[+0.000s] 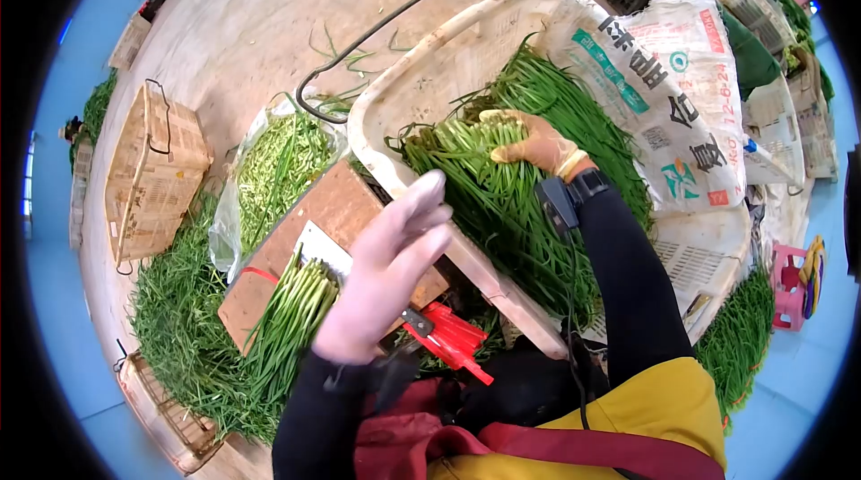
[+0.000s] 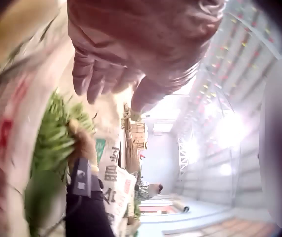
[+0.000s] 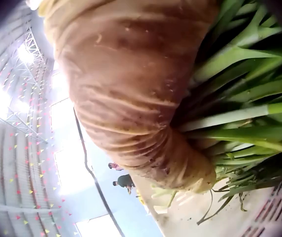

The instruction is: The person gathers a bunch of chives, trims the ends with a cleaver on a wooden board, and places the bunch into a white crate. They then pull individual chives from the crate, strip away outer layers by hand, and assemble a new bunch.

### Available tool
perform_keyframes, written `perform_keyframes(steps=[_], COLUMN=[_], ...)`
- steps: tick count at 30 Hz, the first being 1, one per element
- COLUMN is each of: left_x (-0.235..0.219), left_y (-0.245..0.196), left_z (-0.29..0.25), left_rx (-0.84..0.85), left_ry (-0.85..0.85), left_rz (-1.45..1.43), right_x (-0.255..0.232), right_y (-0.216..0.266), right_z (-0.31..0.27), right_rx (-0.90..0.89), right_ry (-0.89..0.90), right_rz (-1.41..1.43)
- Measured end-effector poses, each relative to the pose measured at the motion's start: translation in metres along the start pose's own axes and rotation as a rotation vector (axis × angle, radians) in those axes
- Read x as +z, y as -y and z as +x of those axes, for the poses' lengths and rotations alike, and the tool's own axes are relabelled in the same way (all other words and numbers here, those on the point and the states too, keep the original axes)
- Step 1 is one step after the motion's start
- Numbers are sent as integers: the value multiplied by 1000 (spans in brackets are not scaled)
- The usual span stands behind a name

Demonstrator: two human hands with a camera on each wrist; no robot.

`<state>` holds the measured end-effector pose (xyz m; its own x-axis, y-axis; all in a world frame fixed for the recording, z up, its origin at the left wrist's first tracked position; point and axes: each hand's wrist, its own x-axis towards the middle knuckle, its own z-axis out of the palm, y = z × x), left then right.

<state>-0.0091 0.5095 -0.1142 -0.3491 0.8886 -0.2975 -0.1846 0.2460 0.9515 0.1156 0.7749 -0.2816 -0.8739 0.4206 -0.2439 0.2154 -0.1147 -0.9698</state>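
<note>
My right hand [image 1: 541, 147], in a yellowish glove, grips a bunch of garlic chives [image 1: 462, 153] by the pale stem ends. Thumb and fingers bend over the stems in the right wrist view, where the glove [image 3: 131, 89] hides part of them. More chives lie under and beside it in a big white plastic basket [image 1: 395, 77]. My left hand [image 1: 381, 269], in a thin pale glove, is raised near the basket's rim, fingers extended and holding nothing. Below it a knife [image 1: 417, 322] and a bundle of chives [image 1: 300, 301] lie on a brown board [image 1: 336, 198].
Red strips [image 1: 457, 337] lie by the knife handle. A clear bag of trimmings [image 1: 282, 157] stands behind the board. Loose greens [image 1: 175, 301] pile up at left near an upright crate [image 1: 161, 175]. A printed white sack [image 1: 673, 103] drapes over the basket's right side.
</note>
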Motion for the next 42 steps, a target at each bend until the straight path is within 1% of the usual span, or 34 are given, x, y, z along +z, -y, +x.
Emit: perform_keyframes(steps=[3, 4, 6, 8, 9, 11, 12, 13, 14, 16, 17, 18, 19, 20, 21, 22, 23, 24, 25, 26, 28, 29, 30, 31, 32, 33, 34, 35, 36, 38, 39, 40, 41, 42], left_x=[33, 40, 51, 55, 48, 45, 49, 54, 57, 55, 60, 66, 65, 63, 62, 57, 59, 59, 57, 60, 63, 69, 68, 70, 71, 69, 71, 73, 75, 76, 79, 80, 78, 77], left_y=[44, 56, 68, 86, 93, 111, 108, 106, 96, 102, 91, 81, 84, 89, 98, 127, 128, 129, 133, 124, 112, 99, 99, 102, 103, 110, 106, 97, 90, 95, 93, 89, 77, 67], left_z=[55, 66, 77, 88, 95, 99, 99, 95, 91, 92, 92, 90, 93, 98, 101, 113, 122, 125, 117, 114, 110, 107, 110, 109, 110, 111, 107, 102, 98, 94, 87, 78, 62, 45], left_rx=[-64, -100, -104, -14, -13, 32, 79, 73, 64, 173, 198, 179, 105, 33, -79, -79, -186, -293, -264, -263, -83, -184, -192, -212, -223, -157, -151, -134, -112, -52, 44, 134, 206, 336], left_ry=[-41, -51, -64, -27, 146, 145, 146, 133, 121, 105, 151, 154, 162, 165, 267, 267, 279, 292, 278, 273, 252, 259, 253, 295, 345, 329, 325, 357, 387, 386, 364, 336, 326, 298], left_rz=[-248, -356, -331, -278, -244, -167, -91, -127, -50, 212, 155, 121, 110, 101, 27, 23, 112, 202, 389, 384, 1118, 1154, 1144, 1195, 1257, 1265, 1254, 1245, 1239, 1144, 1165, 1185, 1053, 1010], right_x=[4, 3, 8, 17, 23, 31, 34, 34, 36, 40, 44, 49, 56, 54, 51, 49, 50, 49, 47, 46, 39, 35, 24, -3, -2, -16, -26, -28, -26, -52, -78, -98, -99, -100], right_y=[11, 9, 19, 30, 35, 32, 26, 24, 24, 21, 24, 26, 12, 15, 22, 27, 27, 29, 34, 41, 58, 72, 84, 100, 123, 132, 148, 165, 181, 199, 196, 193, 201, 207], right_z=[-27, -35, -53, -66, -71, -73, -71, -73, -75, -80, -86, -92, -92, -100, -107, -113, -117, -124, -132, -142, -168, -181, -193, -227, -240, -259, -277, -292, -299, -328, -338, -342, -344, -345], right_rx=[-78, -57, -92, -109, -144, -156, -234, -233, -229, -291, -276, -260, -265, -238, -250, -262, -356, -390, -377, -363, -167, -173, -345, -269, -477, -517, -684, -798, -939, -923, -942, -976, -995, -1009], right_ry=[64, 87, 100, 118, 95, 89, 41, 21, -1, -148, -183, -213, -219, -221, -208, -189, -224, -223, -198, -172, -83, -151, -239, -470, -607, -672, -664, -730, -758, -761, -592, -510, -630, -749], right_rz=[185, 263, 283, 273, 180, 85, -93, -132, -172, -209, -224, -238, -95, -150, -197, -241, -251, -303, -276, -252, 98, 218, 29, -18, -66, 44, -13, -43, 61, 264, 457, 509, 516, 529])
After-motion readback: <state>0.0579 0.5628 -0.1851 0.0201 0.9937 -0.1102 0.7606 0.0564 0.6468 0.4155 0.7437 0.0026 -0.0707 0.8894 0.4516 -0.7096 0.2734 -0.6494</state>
